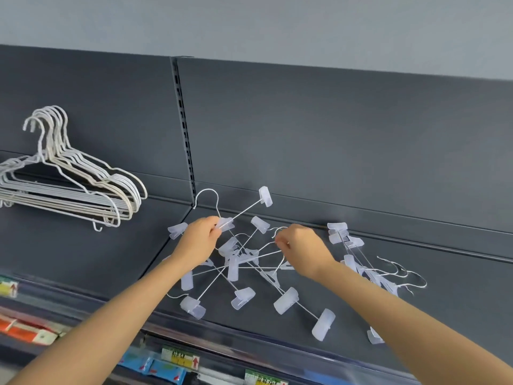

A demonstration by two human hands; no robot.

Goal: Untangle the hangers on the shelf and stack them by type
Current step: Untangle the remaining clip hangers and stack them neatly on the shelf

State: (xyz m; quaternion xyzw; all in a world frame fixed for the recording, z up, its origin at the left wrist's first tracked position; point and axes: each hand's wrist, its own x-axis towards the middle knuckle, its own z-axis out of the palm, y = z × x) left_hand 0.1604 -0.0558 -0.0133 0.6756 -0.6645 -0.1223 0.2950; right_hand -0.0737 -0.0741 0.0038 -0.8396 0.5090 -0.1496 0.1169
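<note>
Past the price labels [180, 357], tangled clip hangers [241, 270] lie mid-shelf [458, 301]. The left hand [198, 237] pinches 1 hanger's neck and the right hand [298, 245] pinches a hook, so untangling looks underway. Next, that hanger must slide clear of the crossed rods. A clip-hanger pile [369, 273] lies right, with stacked wire hangers [83, 190] far left.

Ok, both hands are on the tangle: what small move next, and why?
Probably ease the left hand up and away: it grips the raised hanger at its neck, while the right hand pinches another hook, steadying the tangle its bar crosses.
</note>
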